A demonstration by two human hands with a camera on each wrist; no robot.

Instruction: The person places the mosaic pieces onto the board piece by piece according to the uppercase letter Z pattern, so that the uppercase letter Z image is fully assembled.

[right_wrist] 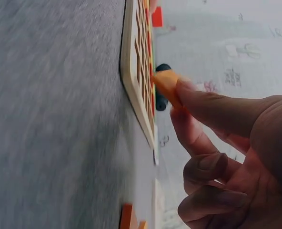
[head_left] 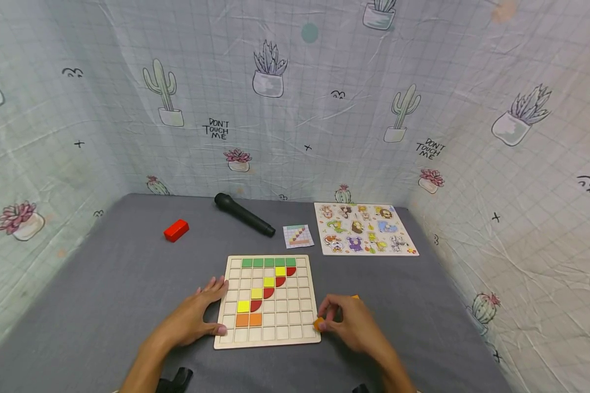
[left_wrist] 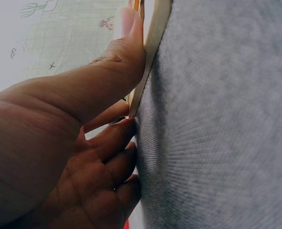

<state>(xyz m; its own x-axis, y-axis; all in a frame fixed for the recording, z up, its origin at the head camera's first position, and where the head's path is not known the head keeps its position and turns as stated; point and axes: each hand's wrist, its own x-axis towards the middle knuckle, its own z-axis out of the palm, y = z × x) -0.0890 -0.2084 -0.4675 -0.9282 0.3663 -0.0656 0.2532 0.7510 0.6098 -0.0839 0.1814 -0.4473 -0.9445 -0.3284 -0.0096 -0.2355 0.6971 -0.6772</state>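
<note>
A wooden grid board [head_left: 295, 303] lies on the cloth, with green, yellow, dark red and orange tiles set in its squares. My left hand [head_left: 196, 314] rests at the board's left edge, thumb near the front corner and fingers spread further back. Between thumb and forefinger, my right hand [head_left: 349, 322] pinches an orange tile [right_wrist: 167, 86] at the board's right edge. In the right wrist view the tile is tilted and overlaps the board. More orange pieces [right_wrist: 127, 217] lie on the table beside the right hand, mostly hidden by it in the head view.
Behind the board lies a small pattern card [head_left: 298, 236]. A black microphone [head_left: 245, 214] and a red block [head_left: 176, 230] are further back on the left. An animal puzzle board [head_left: 366, 229] lies at the back right. Printed cloth walls [head_left: 295, 120] surround the grey table [head_left: 118, 284].
</note>
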